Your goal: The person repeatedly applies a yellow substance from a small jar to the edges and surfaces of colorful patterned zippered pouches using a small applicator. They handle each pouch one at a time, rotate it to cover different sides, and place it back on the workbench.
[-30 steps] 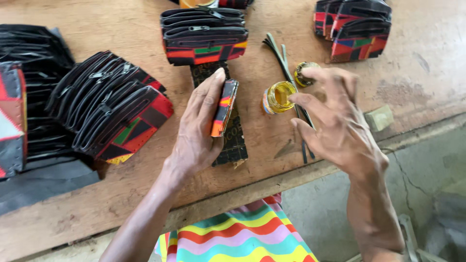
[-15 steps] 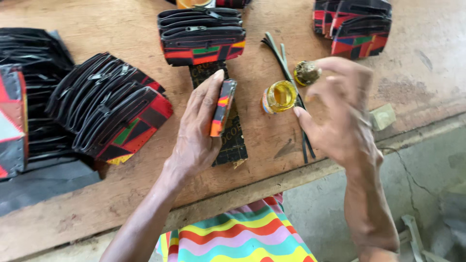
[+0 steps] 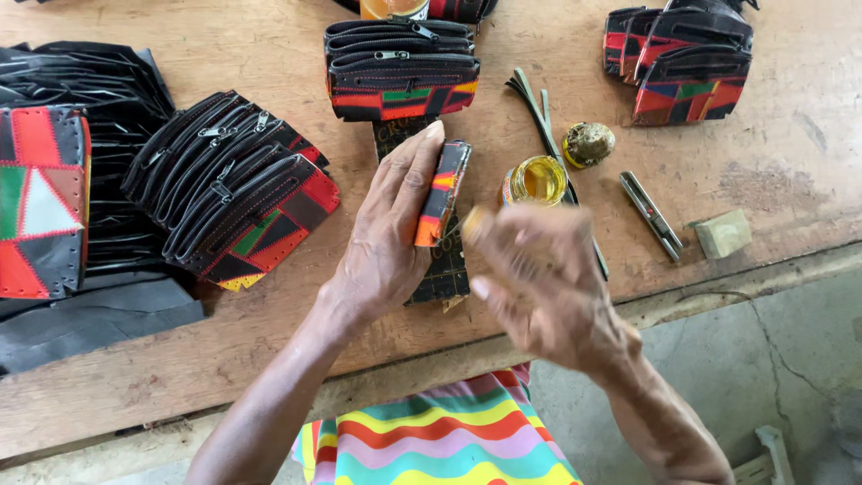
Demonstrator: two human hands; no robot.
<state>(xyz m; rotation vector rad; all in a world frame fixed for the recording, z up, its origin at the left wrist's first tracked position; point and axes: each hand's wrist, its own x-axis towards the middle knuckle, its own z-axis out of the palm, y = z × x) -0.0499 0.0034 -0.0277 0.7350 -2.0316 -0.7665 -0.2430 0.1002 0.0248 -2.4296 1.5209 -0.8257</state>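
Steadying black-and-patchwork leather pouch (image 3: 440, 193) on edge, left hand (image 3: 386, 242) flat, fingers grasping it | right hand (image 3: 539, 287) blurred mid-frame, grip unclear | open glue jar (image 3: 536, 180) just beyond; keep pouch pinned firm.

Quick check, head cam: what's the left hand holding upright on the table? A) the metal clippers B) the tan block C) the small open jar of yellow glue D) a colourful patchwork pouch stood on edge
D: the left hand grips the patchwork pouch on edge, while the open jar, metal clippers and tan block lie untouched on the wooden table.
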